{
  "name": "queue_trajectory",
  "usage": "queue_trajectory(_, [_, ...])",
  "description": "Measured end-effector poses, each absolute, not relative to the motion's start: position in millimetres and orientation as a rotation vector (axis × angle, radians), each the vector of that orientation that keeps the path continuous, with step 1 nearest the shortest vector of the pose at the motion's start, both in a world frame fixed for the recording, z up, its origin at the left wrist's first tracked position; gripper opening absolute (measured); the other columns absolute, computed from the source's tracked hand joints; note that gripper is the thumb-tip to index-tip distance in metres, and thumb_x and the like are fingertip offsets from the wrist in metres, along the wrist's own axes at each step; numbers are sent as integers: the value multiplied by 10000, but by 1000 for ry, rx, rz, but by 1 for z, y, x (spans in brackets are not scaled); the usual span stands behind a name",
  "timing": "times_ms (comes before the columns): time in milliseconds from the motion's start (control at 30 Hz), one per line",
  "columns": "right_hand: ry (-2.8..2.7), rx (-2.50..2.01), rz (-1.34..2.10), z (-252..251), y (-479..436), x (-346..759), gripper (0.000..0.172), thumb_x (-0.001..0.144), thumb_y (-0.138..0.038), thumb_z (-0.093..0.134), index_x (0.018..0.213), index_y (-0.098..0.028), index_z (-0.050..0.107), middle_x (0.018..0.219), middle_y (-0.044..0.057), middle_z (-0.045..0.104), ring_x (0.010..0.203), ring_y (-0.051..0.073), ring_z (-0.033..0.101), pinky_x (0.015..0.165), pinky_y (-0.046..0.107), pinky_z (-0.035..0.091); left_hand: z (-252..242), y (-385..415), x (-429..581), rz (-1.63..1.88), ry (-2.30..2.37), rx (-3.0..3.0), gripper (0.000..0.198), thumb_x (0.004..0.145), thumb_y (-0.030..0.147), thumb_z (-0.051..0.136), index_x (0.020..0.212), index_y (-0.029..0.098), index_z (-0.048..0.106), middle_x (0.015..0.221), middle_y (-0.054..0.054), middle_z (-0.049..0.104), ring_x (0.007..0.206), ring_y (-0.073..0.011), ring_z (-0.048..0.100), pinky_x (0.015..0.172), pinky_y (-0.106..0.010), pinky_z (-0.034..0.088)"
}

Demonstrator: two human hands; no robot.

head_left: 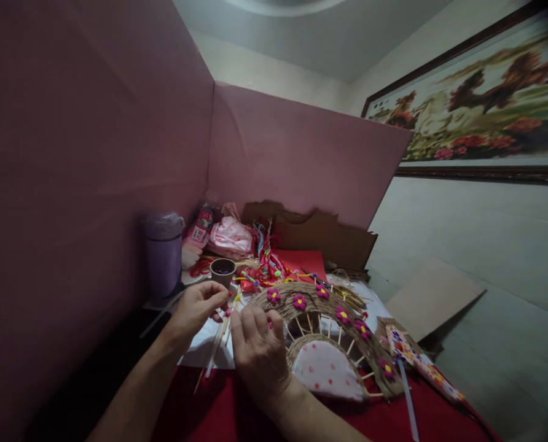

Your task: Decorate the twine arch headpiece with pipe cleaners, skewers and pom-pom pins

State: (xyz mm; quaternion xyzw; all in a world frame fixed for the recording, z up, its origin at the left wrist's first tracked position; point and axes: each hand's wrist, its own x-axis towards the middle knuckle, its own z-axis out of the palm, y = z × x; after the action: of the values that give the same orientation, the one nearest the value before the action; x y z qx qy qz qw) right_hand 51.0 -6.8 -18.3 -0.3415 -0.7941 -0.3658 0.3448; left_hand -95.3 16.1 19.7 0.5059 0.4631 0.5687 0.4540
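My left hand (204, 305) is closed in a pinch left of the craft piece, with a small red bit (230, 294) at its fingertips, too small to name. My right hand (259, 350) curls over the left end of a fan-shaped craft (285, 293), its fingertips partly hidden. The fan's outer arch is wrapped in brown twine and bears several magenta flowers with yellow centres (299, 301). Thin wooden sticks join the arch to a half-round centre (324, 368) of white fabric with red dots. Loose sticks (216, 350) lie beneath my left hand.
A dark cup (223, 270) stands just beyond my left hand, and a purple container (163, 255) at the left. Behind lie coloured pipe cleaners (267, 264), red sheet (304, 263) and torn cardboard (311, 230). A glue stick (408, 402) and flowered strip (424, 362) lie right. Pink panels (292, 150) wall the back and left.
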Motion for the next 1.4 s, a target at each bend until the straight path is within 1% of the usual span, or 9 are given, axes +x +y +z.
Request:
queue_trajectory(200, [-2068,-902,-900,-17,-9,53,249,879,-128,441,1073,-70,587,944,133,615,881,227,499,841,410,298,18,18,-96,1301,1171,1323,279,554,378,712,573,139,569,537,26,517,479,-101,478,447,-239,431])
queue_trajectory(467, [-2071,-946,-883,-15,-8,51,139,887,-184,480,959,-161,596,850,74,601,806,198,485,828,402,301,18,18,-96,1274,1182,1322,278,574,384,700,564,146,558,530,23,509,484,-99,470,457,-227,414])
queue_trajectory(633, [-2062,-942,-885,-19,-6,50,181,886,-152,441,975,-147,598,864,86,604,832,213,475,849,414,293,20,17,-96,1247,1177,1341,276,552,384,708,554,149,564,533,21,507,501,-107,474,459,-227,414])
queue_trajectory(833, [-2063,-912,-886,-17,-8,52,201,881,-143,445,1008,-122,599,894,104,617,833,217,487,855,415,288,18,18,-97,1214,1148,1381,274,569,385,709,576,150,569,549,22,507,502,-102,468,466,-228,423])
queue_trajectory(1000, [-2062,-916,-874,-17,-8,52,215,883,-141,443,1037,-112,590,897,111,612,827,215,491,849,415,287,20,18,-97,1204,1180,1379,311,534,420,719,558,149,568,534,22,501,496,-104,464,461,-227,406])
queue_trajectory(1400, [-2024,-923,-897,-18,-6,51,203,886,-148,442,993,-122,613,882,107,621,815,225,487,825,418,302,10,22,-101,1206,1131,1474,236,610,359,698,597,149,591,556,11,532,512,-110,489,479,-226,402])
